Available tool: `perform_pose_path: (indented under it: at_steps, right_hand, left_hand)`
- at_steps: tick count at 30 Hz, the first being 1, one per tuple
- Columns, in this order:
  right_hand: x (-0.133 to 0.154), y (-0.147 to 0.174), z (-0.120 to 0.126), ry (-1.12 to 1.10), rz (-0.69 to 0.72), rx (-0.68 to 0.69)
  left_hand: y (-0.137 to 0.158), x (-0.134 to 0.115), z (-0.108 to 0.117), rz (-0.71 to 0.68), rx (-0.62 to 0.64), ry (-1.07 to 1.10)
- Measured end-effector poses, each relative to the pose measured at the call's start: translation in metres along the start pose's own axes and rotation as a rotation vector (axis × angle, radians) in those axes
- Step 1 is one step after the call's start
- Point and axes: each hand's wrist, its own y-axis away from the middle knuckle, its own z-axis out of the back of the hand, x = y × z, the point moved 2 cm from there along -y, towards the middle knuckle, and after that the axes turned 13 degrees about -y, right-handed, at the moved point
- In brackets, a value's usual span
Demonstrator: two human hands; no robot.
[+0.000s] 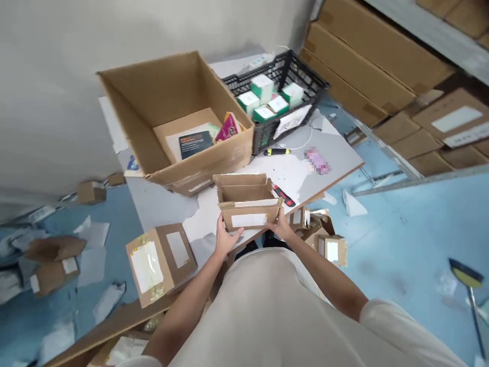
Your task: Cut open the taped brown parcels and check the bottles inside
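Note:
An opened small cardboard box (250, 210) with a white label on its near side rests at the table's front edge. My left hand (227, 235) grips its lower left corner, thumb on the near face. On the opposite corner, my right hand (281, 224) holds the box in the same way. The part of the box's inside that shows is bare cardboard. Just right of it lies a red and black utility knife (283, 195). Behind stands a large open cardboard box (198, 173) with a dark packet (194, 145) and a purple packet (228, 127) inside.
A black plastic crate (263, 137) at the back holds several white and green small boxes (263, 87). A yellow and black knife (277, 151) lies before it. A taped carton (162, 262) sits at the table's left front. Shelving with cartons (359, 61) stands right.

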Motion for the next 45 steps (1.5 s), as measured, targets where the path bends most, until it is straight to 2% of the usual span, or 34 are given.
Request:
perform_pose_path:
  at_steps: [3,5,8,11,15,17,21,24,26,27,29,32,35,38,41,43,45]
  right_hand:
    - [0.020,0.035,0.032,-0.056,0.123,-0.101]
    - [0.033,0.069,0.064,-0.061,0.184,-0.232]
    - [0.041,0.127,0.114,0.005,0.215,-0.424]
    - [0.030,0.181,0.156,0.273,0.118,-0.592]
    - [0.008,0.235,0.190,0.571,0.007,-0.772]
    - [0.004,0.251,0.201,0.589,-0.031,-0.832]
    - [0.002,0.263,0.226,0.487,-0.127,-0.972]
    - [-0.004,0.265,0.252,0.427,-0.199,-1.140]
    - [-0.012,0.266,0.270,0.479,-0.203,-1.225]
    - [-0.016,0.267,0.277,0.529,-0.199,-1.248]
    - [-0.026,0.266,0.287,0.631,-0.206,-1.252]
    - [-0.036,0.253,0.294,0.667,-0.233,-1.144]
    - [-0.035,0.218,0.293,0.658,-0.237,-0.862]
    - [-0.019,0.162,0.291,0.759,-0.185,-0.572]
    - [0.010,0.093,0.282,0.822,-0.043,-0.325]
    - [0.031,0.043,0.266,0.830,0.060,-0.138]
    - [0.050,-0.009,0.235,0.848,0.142,0.054]
  left_hand:
    - [-0.005,-0.035,-0.009,-0.132,0.077,-0.003]
    - [-0.007,-0.064,-0.027,-0.255,0.190,0.015]
    - [-0.004,-0.107,-0.073,-0.431,0.429,0.007]
    - [0.004,-0.145,-0.128,-0.569,0.653,-0.078]
    - [0.012,-0.185,-0.193,-0.803,0.813,-0.212]
    - [0.014,-0.198,-0.222,-0.871,0.862,-0.212]
    - [0.018,-0.209,-0.274,-0.870,0.971,-0.187]
    - [0.020,-0.207,-0.313,-0.903,1.172,-0.240]
    - [0.019,-0.207,-0.335,-0.923,1.303,-0.314]
    - [0.018,-0.208,-0.344,-0.923,1.326,-0.358]
    - [0.013,-0.213,-0.355,-0.913,1.289,-0.434]
    - [0.000,-0.221,-0.348,-0.877,1.183,-0.458]
    - [-0.018,-0.223,-0.313,-0.823,1.082,-0.435]
    - [-0.038,-0.215,-0.262,-0.719,0.915,-0.413]
    - [-0.050,-0.193,-0.201,-0.538,0.687,-0.394]
    - [-0.048,-0.172,-0.157,-0.393,0.525,-0.401]
    - [-0.037,-0.147,-0.113,-0.239,0.352,-0.398]
